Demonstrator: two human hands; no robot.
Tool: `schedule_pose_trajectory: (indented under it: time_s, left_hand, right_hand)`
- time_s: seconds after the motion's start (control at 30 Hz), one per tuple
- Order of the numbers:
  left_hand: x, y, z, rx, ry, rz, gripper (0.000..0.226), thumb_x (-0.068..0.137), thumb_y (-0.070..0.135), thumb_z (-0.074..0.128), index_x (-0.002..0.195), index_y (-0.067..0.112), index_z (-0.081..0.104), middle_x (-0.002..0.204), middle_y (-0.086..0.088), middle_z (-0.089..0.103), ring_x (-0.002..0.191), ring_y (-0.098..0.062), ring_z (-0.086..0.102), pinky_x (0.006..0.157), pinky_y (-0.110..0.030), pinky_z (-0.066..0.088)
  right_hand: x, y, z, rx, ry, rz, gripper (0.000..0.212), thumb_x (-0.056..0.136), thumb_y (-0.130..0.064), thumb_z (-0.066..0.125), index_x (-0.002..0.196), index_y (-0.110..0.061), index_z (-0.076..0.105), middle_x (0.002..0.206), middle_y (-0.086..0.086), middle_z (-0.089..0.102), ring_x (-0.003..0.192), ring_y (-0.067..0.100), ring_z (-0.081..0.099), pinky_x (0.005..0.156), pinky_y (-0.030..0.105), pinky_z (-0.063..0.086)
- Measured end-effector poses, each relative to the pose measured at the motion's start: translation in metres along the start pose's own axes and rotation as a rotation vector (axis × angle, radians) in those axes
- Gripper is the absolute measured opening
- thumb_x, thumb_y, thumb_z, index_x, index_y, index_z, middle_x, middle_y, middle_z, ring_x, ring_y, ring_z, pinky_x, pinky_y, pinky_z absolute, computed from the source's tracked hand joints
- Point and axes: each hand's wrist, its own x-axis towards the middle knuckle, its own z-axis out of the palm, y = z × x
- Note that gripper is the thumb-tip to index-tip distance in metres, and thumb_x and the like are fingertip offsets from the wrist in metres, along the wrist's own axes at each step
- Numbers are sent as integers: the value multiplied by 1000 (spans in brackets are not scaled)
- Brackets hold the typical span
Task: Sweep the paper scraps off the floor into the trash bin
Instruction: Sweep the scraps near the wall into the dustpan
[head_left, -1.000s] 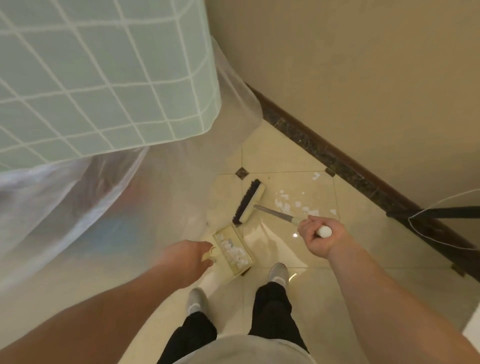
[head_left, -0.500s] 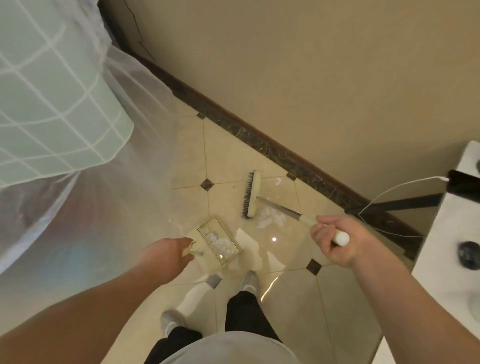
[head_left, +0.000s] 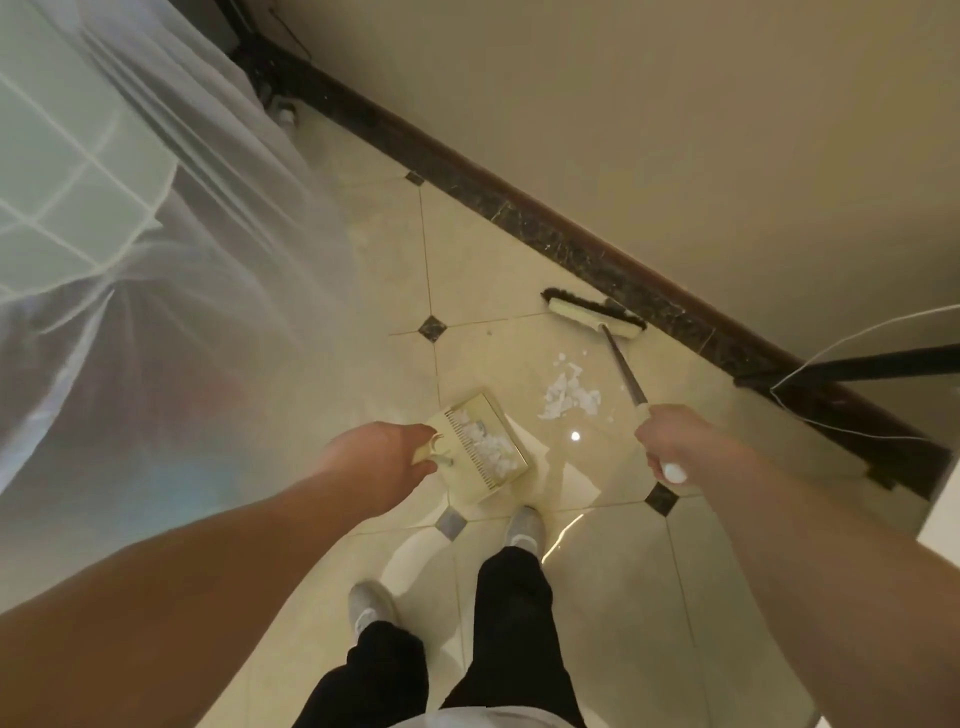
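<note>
The left hand (head_left: 382, 462) is closed around the handle of a pale yellow dustpan (head_left: 480, 447), holding it low over the tiled floor (head_left: 597, 597) just ahead of the person's feet. White paper scraps already lie in the pan, behind its comb-like teeth. The right hand (head_left: 675, 441) grips the white end of a broom (head_left: 605, 322), whose metal shaft runs away from the hand to a cream head with dark bristles. The head sits on the floor at the far side, just beside the dark baseboard (head_left: 519, 213) that runs along the beige wall.

A loose pile of paper scraps (head_left: 569, 395) lies on the floor between the broom head and the dustpan, near the shaft and a little right of the pan's open edge, apart from both. To the left hangs a sheer white curtain (head_left: 208, 260), with a green checked cloth showing behind it. A thin white cable (head_left: 852, 338) loops at the far right. No trash bin shows in this view.
</note>
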Motion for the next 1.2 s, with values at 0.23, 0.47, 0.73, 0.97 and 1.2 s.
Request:
schedule_pose_trajectory:
  time_s: [0.23,0.47,0.73,0.97,1.2]
  left_hand:
    - [26,3,-10,-38,-20,15,34,99,55,50,129,42,57,112,8,70,102,-20,66,72,-31,50]
    - [30,-6,-22,-67,-36,62,29,98,51,53,122,38,63,106,9,68,99,-19,65,74,-33,53]
    - [15,-32,5,-48,-96,173,42,98,54,51,137,41,55,125,6,66,112,-19,62,76,-30,48]
    - [19,-59,20,26,-78,217,44,100,52,49,142,41,51,128,4,66,114,-22,63,77,-31,48]
    - [26,-62,14,12,-53,306,42,99,51,53,137,35,56,128,1,66,116,-23,62,81,-32,49]
  right_hand:
    - [-76,72,50,221,-205,55,36,99,-7,45,133,-16,51,78,17,59,51,24,49,46,28,43]
    - [-166,79,10,611,-238,156,28,97,-14,63,123,-24,61,81,15,65,47,12,46,39,19,41]
    - [-177,55,38,592,36,76,32,102,-11,51,132,-20,58,89,14,54,54,14,44,48,25,36]
    - [-120,40,145,716,0,319,17,99,-9,54,114,-8,61,81,8,56,58,14,51,42,19,46]
    - [-222,71,183,798,-156,248,19,98,-15,60,110,-30,59,77,10,61,43,7,47,45,18,41]
